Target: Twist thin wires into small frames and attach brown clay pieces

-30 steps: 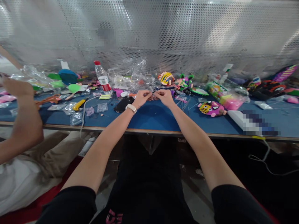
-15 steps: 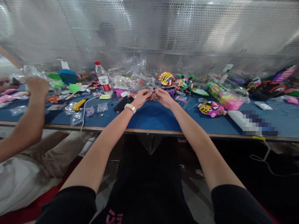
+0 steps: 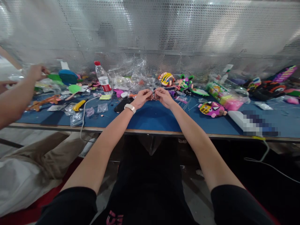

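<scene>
My left hand (image 3: 142,97) and my right hand (image 3: 163,97) meet over the middle of the blue table (image 3: 154,120), fingertips nearly touching. Both pinch at something small and clear, perhaps a plastic bag, too small to make out. A white band (image 3: 130,108) circles my left wrist. Just left of my left hand lies a dark flat object (image 3: 122,105), with a white and orange tool (image 3: 126,94) behind it. Behind my fingers are crumpled clear bags (image 3: 138,79) and a striped yellow clay figure (image 3: 166,79).
A red-capped bottle (image 3: 103,79) stands at the back left, a yellow cutter (image 3: 79,105) nearer me. To the right are a pink clay mask (image 3: 212,109) and a white object (image 3: 239,122). Another person's arm (image 3: 17,93) reaches over the far left, beside brown pieces (image 3: 43,102).
The other person's hand at the left has risen and moved away from the pink pieces, and more of the brown pieces shows. My own hands have barely moved.
</scene>
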A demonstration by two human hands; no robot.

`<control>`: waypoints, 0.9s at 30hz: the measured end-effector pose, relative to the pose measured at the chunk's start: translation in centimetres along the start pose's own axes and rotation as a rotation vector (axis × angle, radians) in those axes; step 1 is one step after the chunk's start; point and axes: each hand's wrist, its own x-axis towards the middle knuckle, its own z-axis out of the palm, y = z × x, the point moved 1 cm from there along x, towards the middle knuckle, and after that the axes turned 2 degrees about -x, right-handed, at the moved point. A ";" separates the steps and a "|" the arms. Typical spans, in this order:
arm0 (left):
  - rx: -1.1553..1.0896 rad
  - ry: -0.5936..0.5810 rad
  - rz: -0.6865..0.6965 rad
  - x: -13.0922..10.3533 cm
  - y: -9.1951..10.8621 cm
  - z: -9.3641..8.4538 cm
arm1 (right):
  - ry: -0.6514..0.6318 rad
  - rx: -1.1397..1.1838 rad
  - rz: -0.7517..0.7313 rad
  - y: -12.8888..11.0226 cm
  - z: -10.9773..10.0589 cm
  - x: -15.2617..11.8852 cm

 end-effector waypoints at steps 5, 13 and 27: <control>-0.005 0.052 -0.025 -0.1 -0.5 -0.1 | -0.035 0.062 0.016 0.2 -0.6 -0.1; 0.100 0.027 0.029 0.2 -0.8 -0.5 | -0.060 0.095 0.027 0.1 -0.9 -0.2; 0.297 0.010 0.076 0.2 -1.0 -0.8 | -0.003 0.009 0.047 0.5 -1.3 0.2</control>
